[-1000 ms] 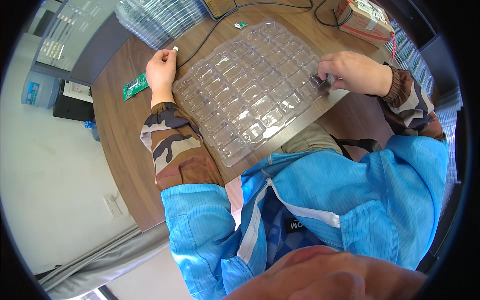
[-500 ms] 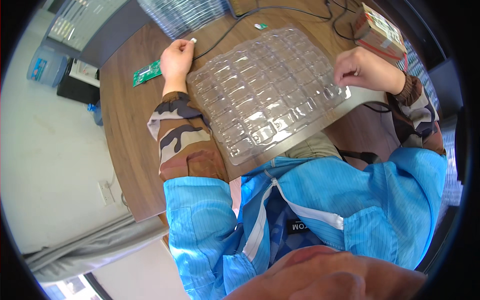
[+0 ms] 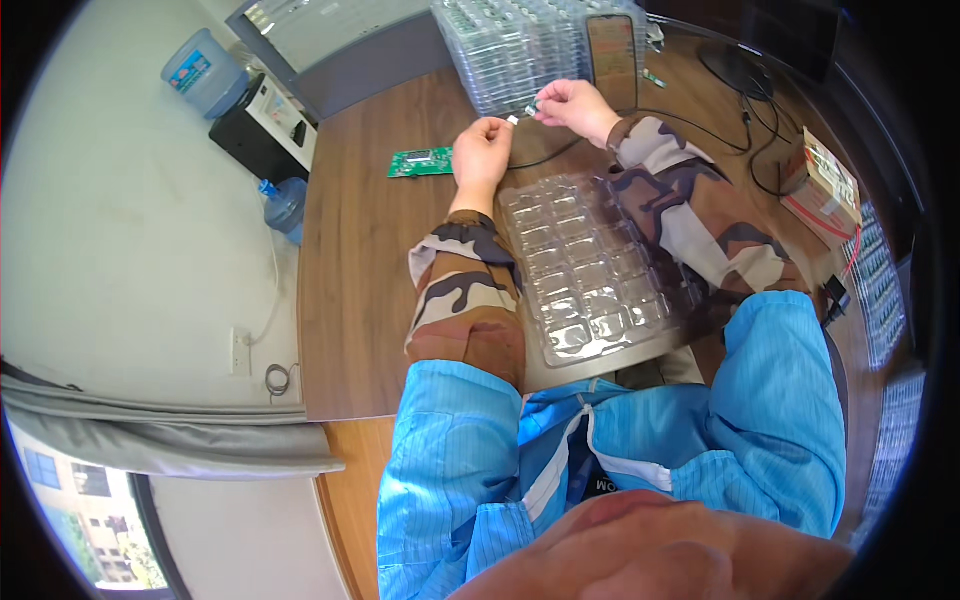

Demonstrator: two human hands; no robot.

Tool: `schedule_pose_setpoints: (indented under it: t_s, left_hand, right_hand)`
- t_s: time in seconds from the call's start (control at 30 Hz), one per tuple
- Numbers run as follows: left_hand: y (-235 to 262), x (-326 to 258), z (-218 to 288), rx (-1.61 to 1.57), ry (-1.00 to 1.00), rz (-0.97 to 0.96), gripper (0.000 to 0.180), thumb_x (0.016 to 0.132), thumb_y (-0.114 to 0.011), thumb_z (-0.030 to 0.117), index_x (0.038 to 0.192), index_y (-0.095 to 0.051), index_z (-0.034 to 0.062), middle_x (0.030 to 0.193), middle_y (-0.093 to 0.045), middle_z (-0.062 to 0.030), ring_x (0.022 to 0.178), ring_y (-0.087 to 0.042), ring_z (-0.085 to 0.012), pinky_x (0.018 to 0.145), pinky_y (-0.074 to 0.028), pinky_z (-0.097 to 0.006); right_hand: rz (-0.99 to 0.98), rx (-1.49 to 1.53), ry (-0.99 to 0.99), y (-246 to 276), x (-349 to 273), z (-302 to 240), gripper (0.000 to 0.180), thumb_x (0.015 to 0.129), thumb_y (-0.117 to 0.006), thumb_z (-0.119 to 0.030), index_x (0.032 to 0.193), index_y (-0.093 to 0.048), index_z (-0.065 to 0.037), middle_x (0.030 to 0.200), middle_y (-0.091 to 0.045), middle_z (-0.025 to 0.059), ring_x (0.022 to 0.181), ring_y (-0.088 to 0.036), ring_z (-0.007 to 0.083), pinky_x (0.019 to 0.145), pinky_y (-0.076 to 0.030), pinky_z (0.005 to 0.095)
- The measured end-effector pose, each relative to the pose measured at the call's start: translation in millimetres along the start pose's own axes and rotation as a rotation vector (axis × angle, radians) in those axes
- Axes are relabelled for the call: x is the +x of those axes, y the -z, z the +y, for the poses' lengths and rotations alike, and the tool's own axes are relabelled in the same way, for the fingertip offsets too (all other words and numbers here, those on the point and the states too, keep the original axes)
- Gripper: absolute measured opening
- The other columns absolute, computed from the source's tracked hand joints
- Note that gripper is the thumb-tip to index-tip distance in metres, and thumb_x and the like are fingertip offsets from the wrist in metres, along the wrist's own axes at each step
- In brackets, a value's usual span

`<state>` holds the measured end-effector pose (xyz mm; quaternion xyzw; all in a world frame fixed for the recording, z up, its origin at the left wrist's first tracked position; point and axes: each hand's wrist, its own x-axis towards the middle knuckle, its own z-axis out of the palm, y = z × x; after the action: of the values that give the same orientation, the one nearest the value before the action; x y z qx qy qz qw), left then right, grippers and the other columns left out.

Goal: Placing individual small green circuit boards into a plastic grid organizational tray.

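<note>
Head view, read from left to right: at nine o'clock lie a water jug (image 3: 208, 72) and a small blue bottle (image 3: 285, 203) on the floor beside the wooden table (image 3: 350, 300). Moving right, a green circuit board (image 3: 421, 161) lies flat on the table, just beside the left hand (image 3: 483, 150). That hand is curled, its fingers pinched narrow on one end of a small pale part (image 3: 520, 116) at about twelve o'clock. The right hand (image 3: 572, 103) meets it there, fingertips also pinched narrow on the other end of the same part, so both hands hold it just above the table.

Below the hands, toward the centre, lies a clear plastic tray (image 3: 585, 275) with many pockets. Every pocket that shows looks empty, so the filling seems not yet begun; the part is well short of any pocket. The right forearm crosses over the tray's right side and hides some pockets.

Behind the hands stands a stack of clear trays (image 3: 510, 45), with a dark phone (image 3: 611, 45) leaning by it. A black cable (image 3: 700, 125) runs near the right hand and could snag. At three o'clock sits a cardboard box (image 3: 825, 185).
</note>
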<state>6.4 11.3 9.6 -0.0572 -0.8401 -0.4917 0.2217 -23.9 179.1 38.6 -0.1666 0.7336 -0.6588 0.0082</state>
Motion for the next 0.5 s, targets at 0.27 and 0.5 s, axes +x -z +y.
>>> schedule_pose_setpoints:
  t_s: [0.27,0.5]
  left_hand:
    - [3,3,2,-0.031,-0.020,0.038,0.017,0.072,-0.060,0.025,0.076,-0.064,0.0095,0.065,-0.062,-0.0058,0.060,-0.059,-0.0196,0.057,-0.045,-0.031]
    - [2,5,0,-0.005,-0.029,0.050,0.018,0.073,-0.062,0.022,0.078,-0.064,0.0055,0.064,-0.061,-0.0035,0.056,-0.055,-0.0109,0.055,-0.043,-0.025]
  right_hand:
    - [0.030,-0.076,-0.033,-22,12,-5,0.012,0.080,-0.055,-0.007,0.088,-0.057,0.002,0.080,-0.059,0.0063,0.072,-0.060,0.0124,0.062,-0.051,0.0227]
    - [0.043,-0.200,0.010,-25,9,-13,0.011,0.078,-0.057,-0.008,0.086,-0.060,-0.001,0.077,-0.060,0.0039,0.068,-0.058,0.0093,0.058,-0.051,0.0218]
